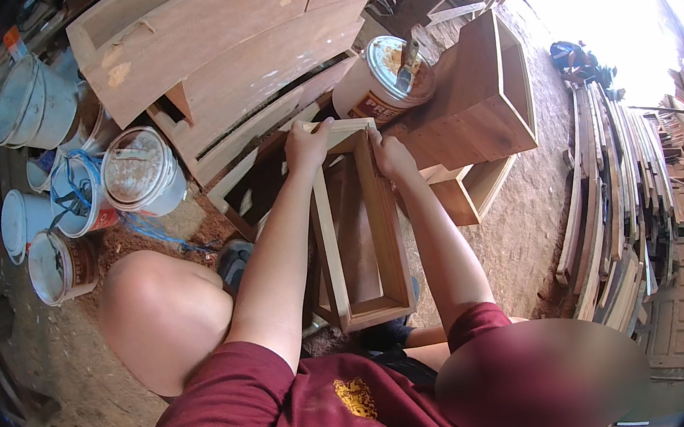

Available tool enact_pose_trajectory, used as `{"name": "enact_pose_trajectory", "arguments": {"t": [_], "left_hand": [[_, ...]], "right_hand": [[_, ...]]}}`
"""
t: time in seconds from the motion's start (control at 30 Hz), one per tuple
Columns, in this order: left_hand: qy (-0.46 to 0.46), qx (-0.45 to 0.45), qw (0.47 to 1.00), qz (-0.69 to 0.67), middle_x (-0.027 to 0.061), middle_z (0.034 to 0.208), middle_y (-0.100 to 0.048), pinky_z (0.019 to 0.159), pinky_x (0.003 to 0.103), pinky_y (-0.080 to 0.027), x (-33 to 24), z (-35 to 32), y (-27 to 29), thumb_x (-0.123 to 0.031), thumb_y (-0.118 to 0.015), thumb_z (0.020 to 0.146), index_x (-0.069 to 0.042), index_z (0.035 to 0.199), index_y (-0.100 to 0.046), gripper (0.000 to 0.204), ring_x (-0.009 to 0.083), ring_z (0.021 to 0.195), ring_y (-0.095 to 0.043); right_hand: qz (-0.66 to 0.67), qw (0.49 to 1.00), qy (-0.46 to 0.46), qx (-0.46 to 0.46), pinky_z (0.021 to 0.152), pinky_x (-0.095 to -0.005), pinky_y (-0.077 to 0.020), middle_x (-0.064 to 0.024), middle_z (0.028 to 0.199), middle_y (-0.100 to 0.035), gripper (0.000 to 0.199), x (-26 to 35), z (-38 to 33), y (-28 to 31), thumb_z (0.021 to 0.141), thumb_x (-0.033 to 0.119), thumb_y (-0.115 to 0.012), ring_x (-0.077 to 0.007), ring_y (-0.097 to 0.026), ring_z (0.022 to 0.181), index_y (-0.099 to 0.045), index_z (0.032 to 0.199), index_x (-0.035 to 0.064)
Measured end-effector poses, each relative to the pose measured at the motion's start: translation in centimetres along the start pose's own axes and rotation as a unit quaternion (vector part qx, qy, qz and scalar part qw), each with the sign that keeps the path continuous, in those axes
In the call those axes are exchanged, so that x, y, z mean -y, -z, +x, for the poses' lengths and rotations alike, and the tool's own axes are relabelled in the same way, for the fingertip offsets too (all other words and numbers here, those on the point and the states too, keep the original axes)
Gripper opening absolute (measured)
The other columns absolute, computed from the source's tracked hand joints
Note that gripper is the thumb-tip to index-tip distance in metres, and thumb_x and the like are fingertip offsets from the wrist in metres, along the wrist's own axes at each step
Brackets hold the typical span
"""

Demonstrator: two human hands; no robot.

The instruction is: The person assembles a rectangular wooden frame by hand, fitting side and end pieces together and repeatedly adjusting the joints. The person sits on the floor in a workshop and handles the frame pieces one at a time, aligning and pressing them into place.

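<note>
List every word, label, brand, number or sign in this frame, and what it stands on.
Lidded white bucket beyond the wooden frame: light lettering on a reddish-brown label; wording not copied here.
Maroon shirt: yellow emblem, too small to read.
Open bucket, left: red print, too small to read.

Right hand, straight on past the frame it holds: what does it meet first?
The right hand would likely meet the white bucket beyond the wooden frame it grips, though depth is unclear.

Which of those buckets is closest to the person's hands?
The white bucket standing alone just beyond the left hand and right hand, with what looks like a brush on top; the other buckets cluster off to the left.
</note>
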State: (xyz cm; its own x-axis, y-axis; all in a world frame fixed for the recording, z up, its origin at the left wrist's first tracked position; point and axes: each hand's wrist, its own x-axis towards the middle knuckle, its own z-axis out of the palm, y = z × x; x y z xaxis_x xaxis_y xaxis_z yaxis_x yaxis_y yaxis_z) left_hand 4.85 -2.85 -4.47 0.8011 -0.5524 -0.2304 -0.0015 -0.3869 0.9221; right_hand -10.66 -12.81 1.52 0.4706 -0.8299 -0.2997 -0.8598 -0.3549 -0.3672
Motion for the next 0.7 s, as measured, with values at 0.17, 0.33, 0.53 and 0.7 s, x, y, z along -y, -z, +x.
{"name": "enact_pose_trajectory", "arguments": {"t": [0.17, 0.33, 0.53, 0.7], "left_hand": [[-0.021, -0.016, 0.999, 0.023, 0.0276, 0.114, -0.068, 0.096, 0.047, -0.05, -1.1, -0.8, -0.6, -0.056, -0.074, 0.081, 0.004, 0.109, -0.06, 0.067, 0.0429, 0.11, -0.065], [-0.017, 0.001, 1.0, 0.02, 0.0268, 0.112, -0.069, 0.095, 0.048, -0.05, -0.8, -0.5, -0.7, -0.055, -0.073, 0.082, 0.003, 0.109, -0.06, 0.066, 0.0423, 0.109, -0.066], [-0.016, -0.016, 1.0, 0.022, 0.0261, 0.111, -0.069, 0.095, 0.048, -0.05, -0.8, -0.8, 0.2, -0.053, -0.072, 0.083, 0.002, 0.107, -0.06, 0.062, 0.0419, 0.108, -0.066], [-0.018, -0.023, 0.999, 0.041, 0.0276, 0.117, -0.066, 0.096, 0.049, -0.05, -1.2, -1.1, 0.0, -0.054, -0.07, 0.085, 0.002, 0.113, -0.058, 0.064, 0.0435, 0.11, -0.064]], "right_hand": [[0.097, 0.994, 0.001, -0.06, 0.104, -0.0512, -0.0419, -0.0428, 0.116, -0.059, 0.083, -0.9, 5.3, -0.6, 0.104, 0.057, -0.027, -0.0506, -0.055, 0.122, -0.064, 0.113, -0.0166], [0.103, 0.993, 0.006, -0.053, 0.105, -0.0508, -0.0416, -0.0419, 0.116, -0.06, 0.085, -1.7, 5.8, -1.1, 0.104, 0.058, -0.026, -0.0516, -0.054, 0.123, -0.063, 0.113, -0.0177], [0.153, 0.988, 0.036, -0.013, 0.103, -0.0514, -0.0421, -0.0421, 0.114, -0.061, 0.085, -2.4, -0.4, -2.1, 0.103, 0.059, -0.027, -0.0533, -0.055, 0.121, -0.062, 0.113, -0.0178], [0.111, 0.993, 0.019, -0.028, 0.104, -0.0509, -0.0421, -0.0425, 0.114, -0.06, 0.084, -1.4, 2.4, -0.9, 0.103, 0.059, -0.027, -0.0534, -0.055, 0.121, -0.063, 0.112, -0.0166]]}}
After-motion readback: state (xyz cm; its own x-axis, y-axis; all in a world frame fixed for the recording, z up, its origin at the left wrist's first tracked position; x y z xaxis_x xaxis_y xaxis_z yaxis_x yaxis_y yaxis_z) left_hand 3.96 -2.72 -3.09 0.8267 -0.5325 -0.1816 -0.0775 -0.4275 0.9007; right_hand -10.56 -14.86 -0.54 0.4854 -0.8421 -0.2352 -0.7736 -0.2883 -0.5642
